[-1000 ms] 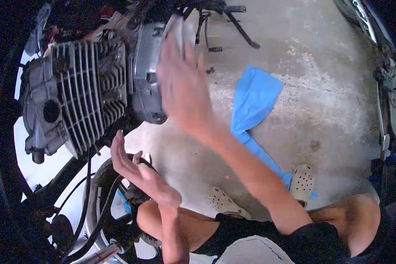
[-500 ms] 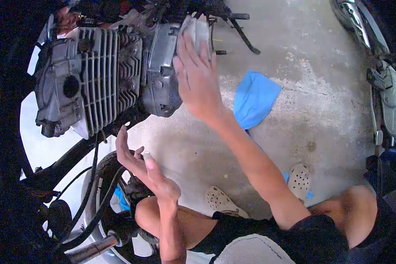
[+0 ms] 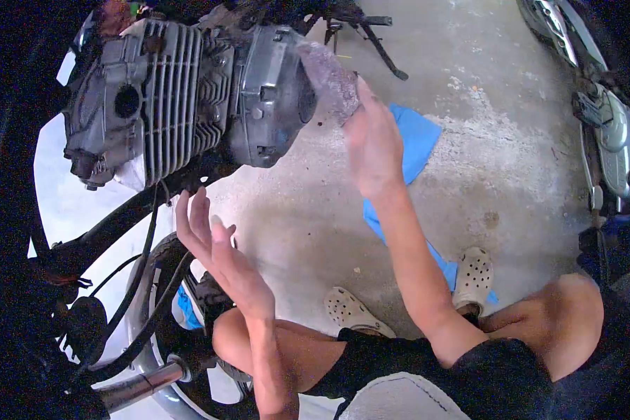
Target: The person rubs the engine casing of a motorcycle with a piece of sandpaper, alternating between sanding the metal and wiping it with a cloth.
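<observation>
My right hand (image 3: 376,143) holds a dirty, greyish-mauve rag (image 3: 331,82) by its lower right end. The rag stretches up and left to the edge of the rounded engine cover (image 3: 276,105), overlapping it in view. To the left is the finned cylinder (image 3: 171,105) of a motorcycle engine, with a dark round hole in its head (image 3: 127,101). Below the engine, my left hand (image 3: 227,262) holds nothing, fingers apart and raised, tips near the dark frame tube.
A blue cloth (image 3: 414,140) lies on the concrete floor beyond my right forearm. My feet are in beige clogs (image 3: 476,273). A kickstand (image 3: 383,50) juts out at the top, black cables (image 3: 147,259) hang at left, and another motorbike (image 3: 616,143) stands at right.
My right hand has come away from the engine cover, moving right and slightly down with the rag. My left hand has shifted slightly left and up. The engine sits a little higher in view.
</observation>
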### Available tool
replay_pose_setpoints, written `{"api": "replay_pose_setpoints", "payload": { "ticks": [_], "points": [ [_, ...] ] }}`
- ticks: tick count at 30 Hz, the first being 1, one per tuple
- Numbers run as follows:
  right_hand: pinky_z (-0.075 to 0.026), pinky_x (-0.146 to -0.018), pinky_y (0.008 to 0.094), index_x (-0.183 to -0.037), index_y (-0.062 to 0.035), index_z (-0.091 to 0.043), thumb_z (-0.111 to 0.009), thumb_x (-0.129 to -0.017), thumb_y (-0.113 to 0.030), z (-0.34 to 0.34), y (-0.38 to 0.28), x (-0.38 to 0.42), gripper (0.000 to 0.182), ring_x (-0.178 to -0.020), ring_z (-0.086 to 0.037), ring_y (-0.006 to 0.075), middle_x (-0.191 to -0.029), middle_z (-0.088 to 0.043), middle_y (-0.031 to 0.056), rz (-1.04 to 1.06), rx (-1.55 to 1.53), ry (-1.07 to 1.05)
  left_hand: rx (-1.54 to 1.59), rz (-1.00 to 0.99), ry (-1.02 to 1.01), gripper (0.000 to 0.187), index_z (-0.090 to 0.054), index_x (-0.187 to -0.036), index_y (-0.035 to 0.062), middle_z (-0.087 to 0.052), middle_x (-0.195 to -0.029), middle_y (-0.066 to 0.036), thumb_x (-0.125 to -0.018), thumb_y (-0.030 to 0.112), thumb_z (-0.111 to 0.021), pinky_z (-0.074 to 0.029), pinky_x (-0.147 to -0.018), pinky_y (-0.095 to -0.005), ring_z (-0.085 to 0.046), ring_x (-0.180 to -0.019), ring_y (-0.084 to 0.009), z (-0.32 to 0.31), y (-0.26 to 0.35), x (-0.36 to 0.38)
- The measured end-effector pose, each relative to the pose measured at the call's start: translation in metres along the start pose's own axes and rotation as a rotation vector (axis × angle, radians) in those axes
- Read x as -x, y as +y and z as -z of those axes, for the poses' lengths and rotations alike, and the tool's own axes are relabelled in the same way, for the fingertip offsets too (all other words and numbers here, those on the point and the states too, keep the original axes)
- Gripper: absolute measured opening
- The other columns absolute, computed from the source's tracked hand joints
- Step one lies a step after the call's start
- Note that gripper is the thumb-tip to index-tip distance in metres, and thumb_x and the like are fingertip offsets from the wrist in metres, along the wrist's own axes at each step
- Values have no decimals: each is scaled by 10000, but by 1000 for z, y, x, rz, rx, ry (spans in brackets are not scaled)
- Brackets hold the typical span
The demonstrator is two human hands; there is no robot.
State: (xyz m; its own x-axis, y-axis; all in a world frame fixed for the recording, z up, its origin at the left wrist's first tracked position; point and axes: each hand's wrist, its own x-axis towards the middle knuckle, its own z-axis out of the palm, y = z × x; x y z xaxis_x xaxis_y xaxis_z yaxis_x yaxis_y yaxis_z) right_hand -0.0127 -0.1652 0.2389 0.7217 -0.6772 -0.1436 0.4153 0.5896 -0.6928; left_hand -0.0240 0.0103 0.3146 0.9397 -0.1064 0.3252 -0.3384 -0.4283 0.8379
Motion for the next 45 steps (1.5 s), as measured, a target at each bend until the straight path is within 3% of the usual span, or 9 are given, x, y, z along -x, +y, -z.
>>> {"api": "replay_pose_setpoints", "payload": {
  "ticks": [2,6,9,12,20,26,31,37,45],
  "points": [
    [-303,-1119,320,-1300,28,-509,-373,-1027,-258,9,10,-12,418,-1260,-480,207,-1348,-534,124,-17,-482,-216,9,10,1,623,-263,-1464,93,-422,-1409,-170,-953,420,-402,-295,-974,-370,-341,-1336,-255,2,-2,1],
    [-301,-1127,341,-1328,35,-465,-357,-1028,-240,13,5,-9,421,-1259,-482,223,-1344,-535,113,-13,-530,-203,43,36,20,648,-275,-1457,88,-442,-1401,-148,-936,442,-427,-300,-948,-357,-379,-1304,-229,4,0,1],
    [-317,-1108,331,-1333,34,-465,-387,-1024,-247,17,6,-7,425,-1256,-485,217,-1345,-537,113,-46,-569,-244,75,48,28,583,-324,-1443,158,-464,-1412,-125,-941,428,-445,-229,-1030,-571,-373,-1339,-253,7,-5,1],
    [-336,-1085,340,-1334,20,-482,-437,-1013,-276,22,13,-6,439,-1220,-518,226,-1346,-542,109,-83,-470,-115,58,33,5,569,-327,-1441,167,-472,-1403,-128,-945,423,-442,-244,-1018,-551,-380,-1330,-248,6,-7,2],
    [-368,-1055,405,-1341,10,-491,-472,-999,-278,22,32,-12,448,-1225,-514,366,-1329,-540,222,600,785,182,39,40,-24,625,-309,-1445,126,-468,-1386,-138,-932,454,-450,-281,-968,-426,-381,-1312,-238,-3,-6,3],
    [-309,-1054,530,-1306,33,-501,-526,-933,-146,-16,47,-31,415,-1279,-438,411,-1386,-467,236,769,673,59,28,22,-54,672,-296,-1448,82,-454,-1379,-146,-927,477,-449,-309,-935,-359,-383,-1300,-234,-8,-9,3],
    [-244,-1074,601,-1442,115,-203,-485,-969,-344,-41,51,-4,717,-1319,-272,563,-1496,-223,320,682,1148,-6,38,53,-40,684,-290,-1451,82,-448,-1383,-151,-923,492,-436,-301,-937,-372,-378,-1306,-235,-13,-12,-3],
    [-240,-1068,616,-1433,125,-212,-440,-978,-405,-44,44,-47,736,-1313,-267,578,-1500,-193,335,597,871,44,105,151,-48,702,-279,-1452,94,-409,-1416,-156,-911,526,-400,-244,-973,-470,-325,-1341,-248,-28,-8,-8],
    [-229,-1100,582,-1395,172,-247,-428,-983,-392,-42,37,-59,722,-1341,-253,553,-1480,-217,360,565,880,-19,32,17,-78,672,-280,-1441,69,-455,-1343,-146,-939,511,-350,-289,-958,-385,-378,-1291,-220,-36,-21,-16]
  ]
}}
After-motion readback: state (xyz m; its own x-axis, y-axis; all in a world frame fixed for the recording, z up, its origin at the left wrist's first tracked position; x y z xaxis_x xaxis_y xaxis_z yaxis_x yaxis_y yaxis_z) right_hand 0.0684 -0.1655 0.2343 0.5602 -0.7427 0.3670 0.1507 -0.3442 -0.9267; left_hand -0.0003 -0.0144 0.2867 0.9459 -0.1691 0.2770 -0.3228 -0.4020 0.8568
